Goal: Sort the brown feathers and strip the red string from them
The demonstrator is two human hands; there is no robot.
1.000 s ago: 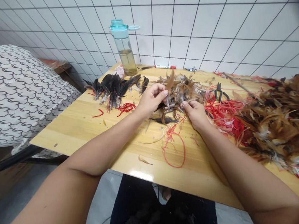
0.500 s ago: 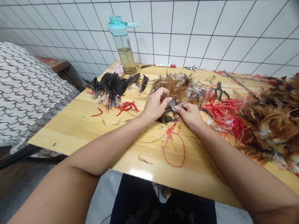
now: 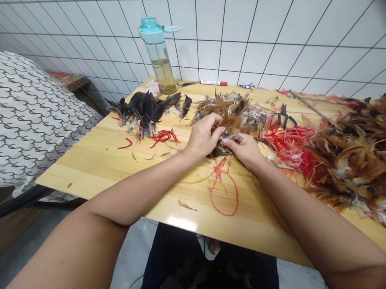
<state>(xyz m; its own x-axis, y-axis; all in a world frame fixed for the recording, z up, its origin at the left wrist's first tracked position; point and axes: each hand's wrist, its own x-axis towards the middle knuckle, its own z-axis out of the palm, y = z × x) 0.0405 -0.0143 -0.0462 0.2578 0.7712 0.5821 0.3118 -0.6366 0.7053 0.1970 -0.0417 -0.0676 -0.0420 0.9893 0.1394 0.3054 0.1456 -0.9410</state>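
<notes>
My left hand [image 3: 206,134] is closed in a pinch at the near edge of a loose pile of brown and grey feathers [image 3: 235,110]. Close beside it, my right hand [image 3: 243,149] pinches too, its thumb and forefinger almost meeting the left fingertips. Between them they grip small dark feathers, mostly covered by the fingers. Just below the hands lie a loop of red string [image 3: 238,194] and a thin pale strand, flat on the wooden table [image 3: 115,163].
Black feather bunches [image 3: 144,112] and red string pieces [image 3: 164,138] lie left. A water bottle [image 3: 163,67] and a red-capped marker [image 3: 213,82] are at the back. Rightward are black-handled pliers [image 3: 286,117], tangled red string [image 3: 288,142] and a large brown feather heap [image 3: 361,150].
My hands have drawn a little closer together, and the grey feather tuft that showed between them is now more covered by my fingers. The things on the table lie as before.
</notes>
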